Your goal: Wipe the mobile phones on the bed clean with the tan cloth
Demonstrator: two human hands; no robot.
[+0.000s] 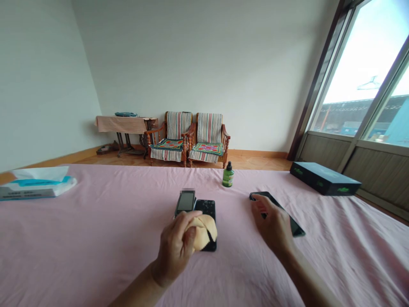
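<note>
My left hand (177,243) is closed on a folded pale yellow cloth (204,232), bunched over the lower part of a black smartphone (207,207). Whitish spots like droplets dot the phone's exposed upper screen. Just left of it lies a small handheld device (185,201) with a grey screen, its lower end hidden by my fingers. Over at the right, my right hand (273,219) has its fingers curled at the left edge of a flat black device (297,228) with a glossy screen, a phone or small tablet, lying at a slant.
A green spray bottle (228,175) stands upright beyond the phones on the pink sheet (111,238). A black box (326,177) lies at the right, a tissue pack (38,185) at the left. Behind are two wooden chairs (209,132) and a cloth-covered table (123,124).
</note>
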